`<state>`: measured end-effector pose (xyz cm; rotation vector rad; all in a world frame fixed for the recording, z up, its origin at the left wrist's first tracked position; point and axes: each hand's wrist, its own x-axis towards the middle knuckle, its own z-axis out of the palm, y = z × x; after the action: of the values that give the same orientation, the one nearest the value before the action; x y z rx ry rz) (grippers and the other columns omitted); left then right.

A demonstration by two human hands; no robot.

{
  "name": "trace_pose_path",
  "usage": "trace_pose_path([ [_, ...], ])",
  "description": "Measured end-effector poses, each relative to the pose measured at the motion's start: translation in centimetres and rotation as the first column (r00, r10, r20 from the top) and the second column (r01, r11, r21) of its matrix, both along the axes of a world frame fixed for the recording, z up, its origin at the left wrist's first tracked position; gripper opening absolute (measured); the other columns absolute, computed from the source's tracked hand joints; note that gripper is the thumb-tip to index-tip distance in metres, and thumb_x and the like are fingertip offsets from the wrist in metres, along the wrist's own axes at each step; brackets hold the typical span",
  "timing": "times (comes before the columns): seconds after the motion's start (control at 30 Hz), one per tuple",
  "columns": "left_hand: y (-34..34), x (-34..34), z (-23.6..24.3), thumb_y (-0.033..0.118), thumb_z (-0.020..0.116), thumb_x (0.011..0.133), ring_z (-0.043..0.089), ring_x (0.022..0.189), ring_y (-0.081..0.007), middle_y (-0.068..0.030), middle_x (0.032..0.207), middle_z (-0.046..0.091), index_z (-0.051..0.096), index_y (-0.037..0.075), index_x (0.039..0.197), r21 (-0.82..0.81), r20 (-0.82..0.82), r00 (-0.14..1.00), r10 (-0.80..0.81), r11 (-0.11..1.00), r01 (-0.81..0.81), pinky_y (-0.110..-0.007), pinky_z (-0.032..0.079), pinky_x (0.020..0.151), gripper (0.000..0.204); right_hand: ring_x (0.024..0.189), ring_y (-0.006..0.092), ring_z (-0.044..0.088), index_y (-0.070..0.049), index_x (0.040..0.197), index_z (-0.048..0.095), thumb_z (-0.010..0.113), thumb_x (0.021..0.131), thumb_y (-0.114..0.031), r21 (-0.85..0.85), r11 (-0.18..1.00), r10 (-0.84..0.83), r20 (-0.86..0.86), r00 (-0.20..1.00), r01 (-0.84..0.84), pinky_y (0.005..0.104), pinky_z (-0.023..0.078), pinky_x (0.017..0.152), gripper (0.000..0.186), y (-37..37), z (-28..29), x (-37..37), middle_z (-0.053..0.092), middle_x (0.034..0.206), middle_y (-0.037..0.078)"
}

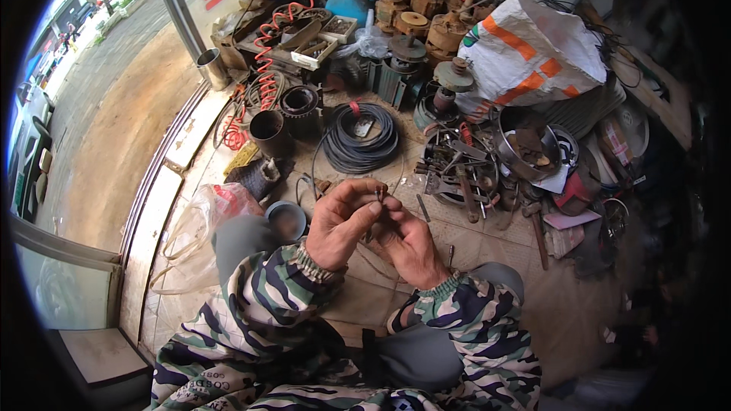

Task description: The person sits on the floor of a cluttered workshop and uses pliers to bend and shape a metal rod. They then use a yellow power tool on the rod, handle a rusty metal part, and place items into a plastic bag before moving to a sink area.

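My left hand (341, 221) and my right hand (412, 246) meet in front of me over my lap, fingers closed in a pinch. Between the fingertips shows a small, thin dark piece (379, 195), too small to name. Both hands touch around it, and the fingers hide most of it. Just beyond them on the floor lies a coil of black cable (359, 139) tied with a red band. A small grey bowl (286, 220) is left of my left hand, by my knee.
A clear plastic bag (194, 232) lies at left. Several hand tools (461, 171) and a metal ring-shaped drum (525, 144) are heaped at right. Behind stand motor parts (445, 30), a white-and-orange sack (533, 49) and a coiled red hose (265, 53). The door track (152, 190) borders the left.
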<state>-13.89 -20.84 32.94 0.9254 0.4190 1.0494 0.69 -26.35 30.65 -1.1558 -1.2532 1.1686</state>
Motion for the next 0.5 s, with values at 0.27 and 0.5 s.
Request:
trace_pose_path([
  [0.27,0.6,-3.7,3.5,0.006,0.066,0.089,0.062,0.07,-0.0105,-0.0081,0.077,0.067,0.067,-0.003,0.094,0.298,-0.422,0.858,0.292,0.939,-0.173,-0.027,0.05,0.062,0.01,0.078,0.0101,0.06,0.003,0.105,0.061,0.056,0.097,-0.013,-0.01,0.999,0.048,0.236,0.97,-0.047,0.0256,0.05,0.071,0.019,0.0,2.3,-0.5,0.065,0.088,0.005],
  [0.5,6.3,-13.1,5.4,0.012,0.061,0.092,0.066,0.072,-0.0169,-0.0109,0.087,0.07,0.069,-0.002,0.095,0.213,-0.127,0.646,0.753,0.656,-0.723,-0.03,0.054,0.067,0.016,0.067,0.0126,0.055,0.006,0.103,0.056,0.055,0.096,-0.012,-0.139,0.929,-0.346,-0.009,0.938,0.342,0.0241,0.046,0.059,0.019,-1.6,2.5,2.4,0.061,0.086,0.009],
])
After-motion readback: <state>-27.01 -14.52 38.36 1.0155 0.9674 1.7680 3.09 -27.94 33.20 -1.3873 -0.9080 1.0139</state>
